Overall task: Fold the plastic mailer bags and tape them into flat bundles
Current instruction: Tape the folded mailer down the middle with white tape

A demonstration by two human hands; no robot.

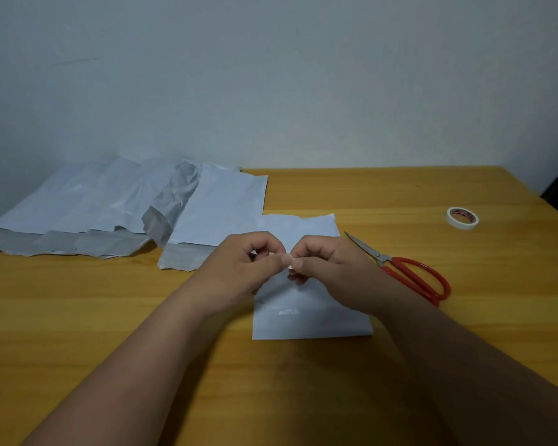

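Head view looks down on a wooden worktop [384,194] set against a pale wall. Both bare hands meet over the middle of it. Left hand [242,265] and right hand [329,268] have their fingers curled in, and thumb and forefinger of each pinch a small piece of pale tape [290,259] stretched between them; each grip is closed tight on its end of the piece. Whether the tape touches anything below it cannot be told.

Under the hands lies a folded white mailer bag [306,317], flat on the worktop, its near edge toward the person and its far edge showing beyond the knuckles. To the left and farther away is a spread of unfolded mailer bags [87,201], white with grey flaps, overlapping one another and reaching back to the wall; the rightmost of them runs partly under the far left corner of the folded bag.

Just beside the right hand, red-handled scissors [409,272] lie with the blades shut and pointing far-left. Well apart, at far right, a roll of white tape [463,218] lies flat.
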